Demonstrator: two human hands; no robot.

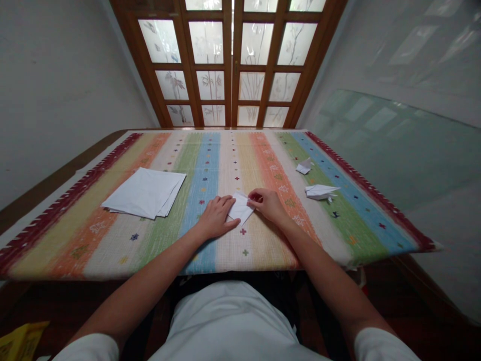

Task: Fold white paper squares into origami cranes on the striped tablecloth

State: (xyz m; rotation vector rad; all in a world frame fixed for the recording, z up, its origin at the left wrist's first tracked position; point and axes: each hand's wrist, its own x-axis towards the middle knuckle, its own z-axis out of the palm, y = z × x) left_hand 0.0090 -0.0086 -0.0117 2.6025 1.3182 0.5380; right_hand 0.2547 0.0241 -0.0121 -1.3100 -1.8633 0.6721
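A small folded sheet of white paper [241,208] lies flat on the striped tablecloth [225,250] in front of me. My left hand [218,216] rests on its left side, fingers stretched out and the thumb lying along the near edge. At the paper's upper right edge, my right hand [266,204] has thumb and fingers pinched together on the folded paper. The exact fold under the fingertips is too small to make out.
A stack of white paper sheets [145,193] lies to the left. On the right are two folded paper figures, a smaller one [304,166] farther back and a longer pointed one [321,191] nearer. Wooden glazed doors [232,75] stand beyond the table's far edge.
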